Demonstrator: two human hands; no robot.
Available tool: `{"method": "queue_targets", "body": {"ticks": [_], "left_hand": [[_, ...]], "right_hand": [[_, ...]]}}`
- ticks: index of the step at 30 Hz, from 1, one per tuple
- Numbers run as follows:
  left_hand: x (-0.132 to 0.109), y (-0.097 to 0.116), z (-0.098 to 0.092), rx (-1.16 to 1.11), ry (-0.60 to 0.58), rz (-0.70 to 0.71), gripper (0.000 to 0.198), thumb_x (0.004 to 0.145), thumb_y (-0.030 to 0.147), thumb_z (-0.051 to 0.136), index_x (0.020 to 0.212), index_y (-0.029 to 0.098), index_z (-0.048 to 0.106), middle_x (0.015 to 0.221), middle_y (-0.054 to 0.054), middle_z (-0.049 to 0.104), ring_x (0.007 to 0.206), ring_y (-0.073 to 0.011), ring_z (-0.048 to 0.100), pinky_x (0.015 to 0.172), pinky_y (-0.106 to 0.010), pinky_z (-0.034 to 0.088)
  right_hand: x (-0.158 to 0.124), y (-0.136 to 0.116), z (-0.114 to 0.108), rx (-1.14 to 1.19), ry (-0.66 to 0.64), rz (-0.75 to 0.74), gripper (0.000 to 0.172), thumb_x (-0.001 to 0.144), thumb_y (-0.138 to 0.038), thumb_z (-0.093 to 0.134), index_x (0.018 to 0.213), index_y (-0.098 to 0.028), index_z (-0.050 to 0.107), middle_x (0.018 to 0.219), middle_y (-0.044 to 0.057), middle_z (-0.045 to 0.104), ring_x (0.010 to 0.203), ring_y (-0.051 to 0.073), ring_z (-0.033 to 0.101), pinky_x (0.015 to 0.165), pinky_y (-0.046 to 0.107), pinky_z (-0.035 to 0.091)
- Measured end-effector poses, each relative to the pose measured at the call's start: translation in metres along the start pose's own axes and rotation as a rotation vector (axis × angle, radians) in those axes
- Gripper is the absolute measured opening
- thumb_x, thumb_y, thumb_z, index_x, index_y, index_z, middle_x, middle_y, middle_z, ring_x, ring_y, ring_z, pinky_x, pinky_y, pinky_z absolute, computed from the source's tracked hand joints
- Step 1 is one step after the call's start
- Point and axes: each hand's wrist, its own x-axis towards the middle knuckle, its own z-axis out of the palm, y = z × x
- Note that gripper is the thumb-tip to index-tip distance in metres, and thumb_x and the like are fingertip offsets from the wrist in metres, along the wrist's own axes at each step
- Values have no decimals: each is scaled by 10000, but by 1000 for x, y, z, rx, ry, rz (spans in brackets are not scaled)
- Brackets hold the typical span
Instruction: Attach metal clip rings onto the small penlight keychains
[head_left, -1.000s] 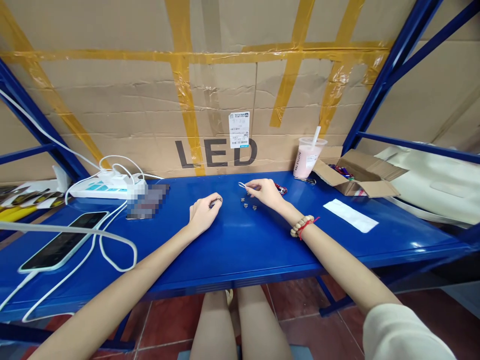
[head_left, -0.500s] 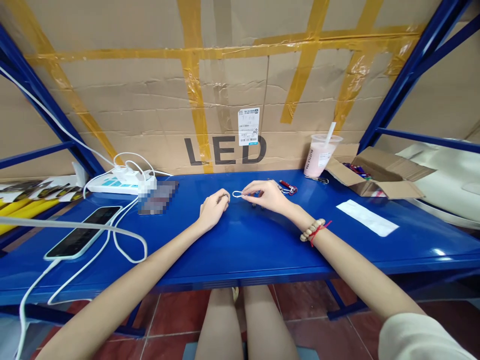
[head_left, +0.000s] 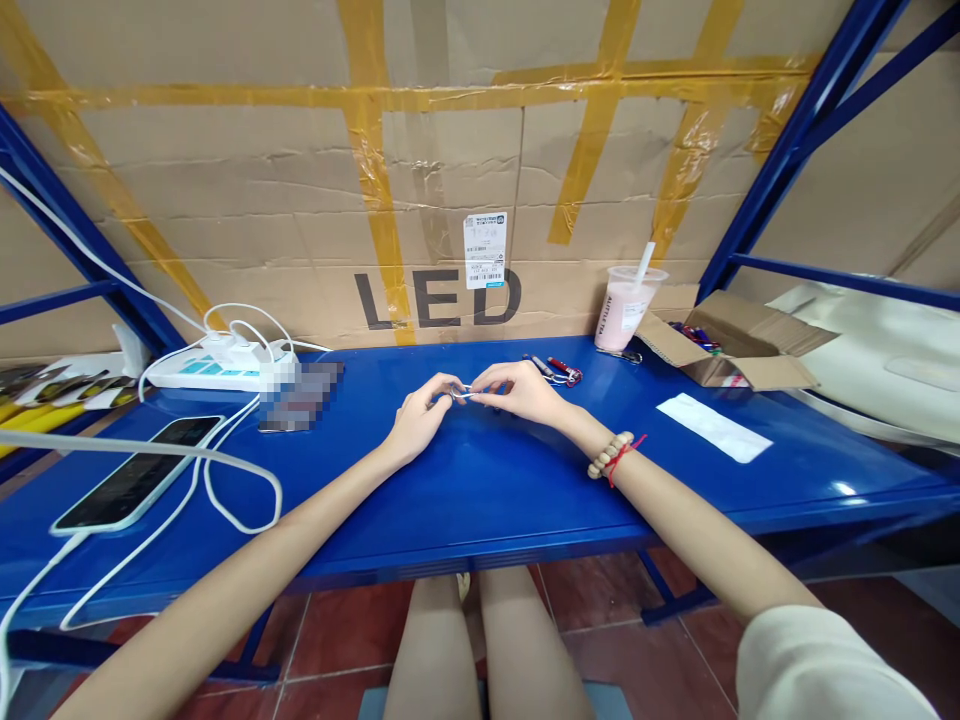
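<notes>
Between my two hands, just above the blue table [head_left: 450, 500], is a white cord loop [head_left: 463, 395]. My right hand [head_left: 521, 392] pinches one end of it between thumb and fingertips. My left hand [head_left: 421, 415] is closed at the loop's other end, around a small, dark, metallic-looking piece that the fingers mostly hide. Whether the cord passes through that piece I cannot tell. Behind my right hand lie small red and silver pieces with white cords [head_left: 559, 372], partly covered by the hand.
A pink drink cup [head_left: 626, 310] and an open cardboard box [head_left: 739, 345] stand at the back right, near a white strip [head_left: 712, 427]. To the left are a phone [head_left: 142, 475], white cables and a power strip [head_left: 217, 365]. A large LED carton [head_left: 300, 220] walls the back.
My right hand has brought the cord loop leftward to my left hand; the gap between the hands has closed. The camera view has shifted slightly.
</notes>
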Motion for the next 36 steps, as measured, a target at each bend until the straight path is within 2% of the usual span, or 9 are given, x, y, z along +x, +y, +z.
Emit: {"method": "queue_targets", "body": {"ticks": [3,6,8,11,16,22,28,32,36], "left_hand": [[0,-1,-1,2,-43,34,274,797,259,385,875,202,642,847,-15,667,736,-145,568,678,-243,435],[0,-3,-2,0,-42,13,297,809,278,377,873,195,655,725,-9,640,674,-141,560,631,-235,427],[0,-3,-2,-4,-40,6,301,810,280,380,880,192,659,651,1,612,645,-136,555,613,-227,419],[0,-3,-1,-12,-36,9,300,807,275,382,868,186,661,584,11,578,605,-128,542,588,-219,406],[0,-4,0,-12,-26,18,297,806,273,377,872,181,651,552,23,552,550,-114,510,549,-214,382],[-1,-4,0,-25,-44,-12,283,811,277,379,898,176,629,572,32,566,457,-86,434,480,-208,340],[1,-4,0,-223,-44,-22,270,801,267,414,1022,184,546,828,-17,684,380,-35,352,404,-195,298],[2,-2,0,-335,-57,-40,291,805,275,426,1069,177,497,801,-30,699,337,-21,299,361,-187,248],[2,1,0,-388,-95,-38,254,805,272,446,1037,177,485,812,-26,694,325,-10,301,352,-185,224]], "right_hand": [[0,2,0,-39,-24,1,257,784,-394,637,809,-153,723,853,69,704,657,131,629,618,240,488],[0,4,1,-88,-46,31,237,780,-381,649,825,-161,721,862,57,705,626,120,619,603,233,470],[-1,3,1,-116,-57,68,225,773,-349,662,902,-171,712,869,44,709,613,114,616,593,224,455],[-2,-1,0,-168,-73,108,307,770,-306,671,1052,-185,676,881,33,709,598,105,607,571,210,428],[-4,-8,0,-268,-150,12,250,851,-314,579,1034,-193,697,898,39,672,577,81,561,573,208,392],[-4,-7,0,-266,-129,-19,284,886,-383,525,999,-202,713,861,44,664,618,99,568,599,214,390],[-3,-4,2,-134,-70,107,360,922,-412,431,970,-180,702,800,28,685,455,75,548,543,217,415],[-2,-1,5,-68,-19,164,368,902,-444,450,987,-180,692,762,21,695,439,83,557,515,216,430],[-3,1,6,-68,34,139,316,859,-433,530,940,-175,692,868,38,700,463,79,568,529,219,438]]}}
